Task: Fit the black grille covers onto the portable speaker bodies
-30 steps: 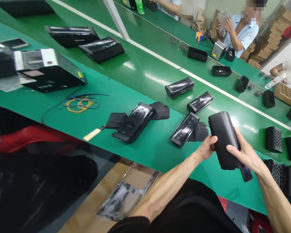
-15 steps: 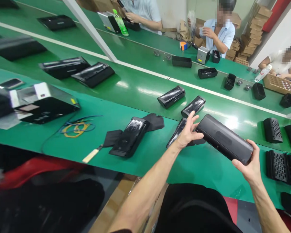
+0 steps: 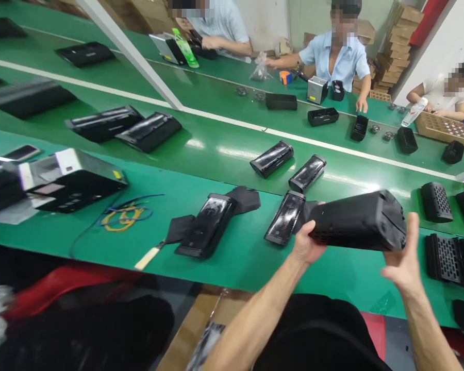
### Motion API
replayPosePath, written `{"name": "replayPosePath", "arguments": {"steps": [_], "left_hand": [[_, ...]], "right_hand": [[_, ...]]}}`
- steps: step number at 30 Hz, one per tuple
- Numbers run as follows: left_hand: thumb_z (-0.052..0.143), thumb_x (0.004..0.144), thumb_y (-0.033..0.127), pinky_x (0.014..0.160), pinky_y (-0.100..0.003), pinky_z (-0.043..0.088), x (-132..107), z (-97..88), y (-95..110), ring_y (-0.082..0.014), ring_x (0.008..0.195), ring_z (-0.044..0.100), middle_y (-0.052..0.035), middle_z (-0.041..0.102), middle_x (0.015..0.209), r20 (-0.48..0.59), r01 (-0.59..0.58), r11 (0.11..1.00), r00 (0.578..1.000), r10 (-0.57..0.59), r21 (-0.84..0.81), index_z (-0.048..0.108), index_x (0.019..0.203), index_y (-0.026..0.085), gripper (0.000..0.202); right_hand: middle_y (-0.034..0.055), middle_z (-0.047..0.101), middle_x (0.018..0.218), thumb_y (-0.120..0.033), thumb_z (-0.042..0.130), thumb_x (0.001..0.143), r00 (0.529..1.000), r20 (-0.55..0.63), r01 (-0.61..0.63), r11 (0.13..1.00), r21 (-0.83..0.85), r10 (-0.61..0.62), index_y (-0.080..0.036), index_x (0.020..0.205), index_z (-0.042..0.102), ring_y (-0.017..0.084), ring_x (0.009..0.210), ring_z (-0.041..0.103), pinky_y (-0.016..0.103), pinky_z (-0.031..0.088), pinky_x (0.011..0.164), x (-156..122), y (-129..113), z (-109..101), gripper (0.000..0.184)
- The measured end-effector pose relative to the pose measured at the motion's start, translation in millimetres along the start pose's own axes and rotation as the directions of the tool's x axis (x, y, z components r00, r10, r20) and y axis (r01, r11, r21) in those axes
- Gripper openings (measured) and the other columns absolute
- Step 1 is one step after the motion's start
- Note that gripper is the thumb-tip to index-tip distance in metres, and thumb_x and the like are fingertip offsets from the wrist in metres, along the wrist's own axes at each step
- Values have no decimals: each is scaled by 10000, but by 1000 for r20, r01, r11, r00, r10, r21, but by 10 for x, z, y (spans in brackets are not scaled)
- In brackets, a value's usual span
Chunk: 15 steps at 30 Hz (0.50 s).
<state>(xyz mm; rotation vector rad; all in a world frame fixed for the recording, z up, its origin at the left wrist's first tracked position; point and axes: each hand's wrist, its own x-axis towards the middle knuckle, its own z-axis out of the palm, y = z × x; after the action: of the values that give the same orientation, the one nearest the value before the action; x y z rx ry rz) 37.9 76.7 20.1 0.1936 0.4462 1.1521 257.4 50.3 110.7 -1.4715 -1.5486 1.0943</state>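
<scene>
A long black speaker housing [image 3: 348,220] is held above the green bench, its ribbed end turned toward me at the right. My left hand [image 3: 308,245] grips the far-left end, thumb in front and most fingers hidden behind it. At the opposite end my right hand [image 3: 404,268] has thumb and fingers spread, close by the housing; whether it touches is unclear. Just left of my left hand lies a speaker with a glossy perforated front [image 3: 286,217]. Further left, another glossy-faced speaker [image 3: 209,224] rests on a black cloth [image 3: 244,200].
A pale-handled brush [image 3: 147,258], coiled cables [image 3: 123,217] and a boxy silver-black device [image 3: 77,180] are on the bench at left. More speakers [image 3: 272,158] line the green belt. Perforated housings [image 3: 446,260] stand at right. Co-workers [image 3: 332,56] sit across the line.
The speaker housing has been turned so its end faces me. My left hand, open before, now grips its left end. My right hand has let go and spread its fingers.
</scene>
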Motion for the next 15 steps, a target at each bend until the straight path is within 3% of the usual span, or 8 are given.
{"name": "replayPosePath", "arguments": {"steps": [2,4,7,9,12,15], "left_hand": [[701,821,766,1124,-599,485,-109,-44,-275,-433,1313,663,-175,767,1340,105,249,965,965,-240,-83,747,1303,183,758],[741,823,750,1096,-589,502,-215,-148,-327,-436,1344,639,-195,723,1428,115,348,938,931,-347,11,742,1312,189,745],[814,790,746,1084,-526,510,-324,-338,-21,-399,1456,535,-146,532,1661,-57,155,967,988,-147,201,623,1490,308,847],[895,684,755,1146,-509,462,-365,-417,226,-402,1514,459,-125,396,1752,-53,65,934,997,-49,351,494,1609,353,1085],[1032,549,558,1214,-483,386,-458,-462,330,-406,1442,510,-137,505,1639,-37,148,801,987,-156,580,498,1613,286,1221],[998,587,492,1175,-456,415,-682,-507,167,-369,1306,588,-104,625,1437,-162,239,790,971,-178,565,551,1550,254,1088]], "right_hand": [[201,565,1560,-832,841,701,1000,21,-16,999,-52,17,-288,1747,171,427,1403,602,654,473,1186,-40,53,148,1357],[206,576,1559,-667,909,721,998,57,-15,989,-149,24,-249,1736,218,415,1411,595,617,464,1210,-66,41,172,1297],[177,554,1600,-474,929,720,977,200,7,918,-397,79,-273,1727,297,419,1438,574,575,483,1195,-89,-95,-26,1206],[164,621,1523,-428,932,699,934,312,34,822,-569,177,-306,1707,381,436,1332,641,586,529,1116,-94,-183,-179,1155],[164,701,1374,-443,970,647,834,447,69,744,-664,322,-325,1668,478,449,1181,700,597,556,1031,-121,-177,-268,1140],[143,648,1479,-512,982,665,802,470,-50,824,-564,370,-368,1678,442,449,1311,645,609,508,1118,-279,-11,-238,1157]]}}
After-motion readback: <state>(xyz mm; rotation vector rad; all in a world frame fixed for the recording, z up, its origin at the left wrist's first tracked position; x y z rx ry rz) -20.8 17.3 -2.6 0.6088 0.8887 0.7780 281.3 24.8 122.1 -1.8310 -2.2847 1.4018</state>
